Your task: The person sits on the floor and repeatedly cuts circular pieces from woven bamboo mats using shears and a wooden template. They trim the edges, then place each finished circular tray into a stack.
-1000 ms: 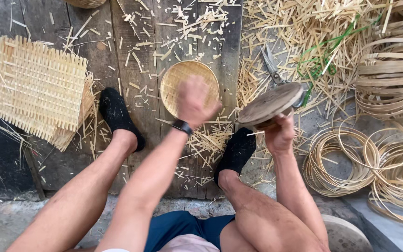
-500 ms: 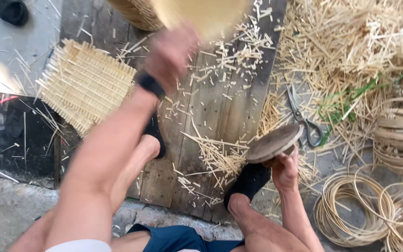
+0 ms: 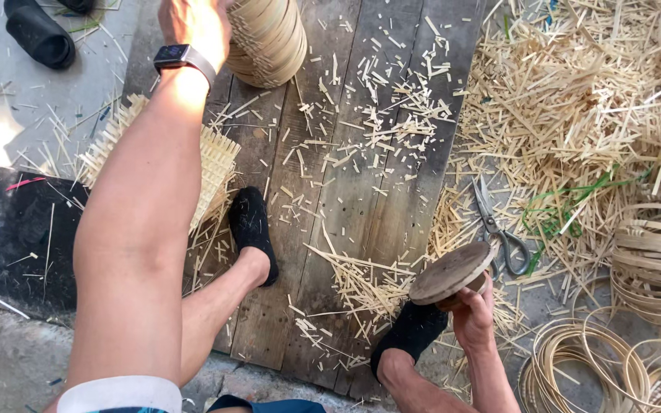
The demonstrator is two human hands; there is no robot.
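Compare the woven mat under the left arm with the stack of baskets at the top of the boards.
The woven mat lies flat, a square sheet with loose strip ends; the stack of baskets is round, nested and standing. The left hand touches the stack, while the mat lies untouched. Both are pale bamboo strip work.

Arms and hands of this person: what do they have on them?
Both arms are bare to the hands. The left hand has a smartwatch with a dark square face and a grey band at its wrist, and a white sleeve edge shows by the shoulder. The right hand wears nothing.
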